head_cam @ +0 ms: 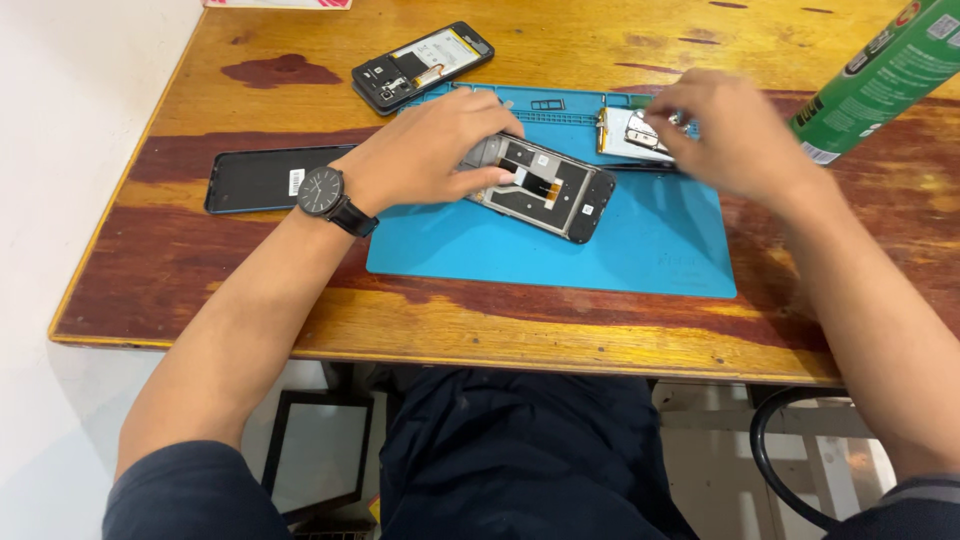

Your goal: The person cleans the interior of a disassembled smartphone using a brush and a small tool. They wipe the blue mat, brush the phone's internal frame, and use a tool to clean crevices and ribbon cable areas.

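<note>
My left hand [435, 150], with a black wristwatch [322, 192] on the wrist, rests on the left end of an opened phone frame [555, 188] and holds it flat on the blue work mat [600, 245]. My right hand [730, 135] hovers over the mat's far right part, fingers curled at a small silver-and-white phone part [630, 135]. Whether those fingers grip it is hidden.
A second opened phone [422, 65] lies on the wooden table [560, 330] behind the mat. A black phone back cover [262, 178] lies to the left. A green spray can [880, 75] stands at the far right. A dark framed panel [318, 455] lies under the table.
</note>
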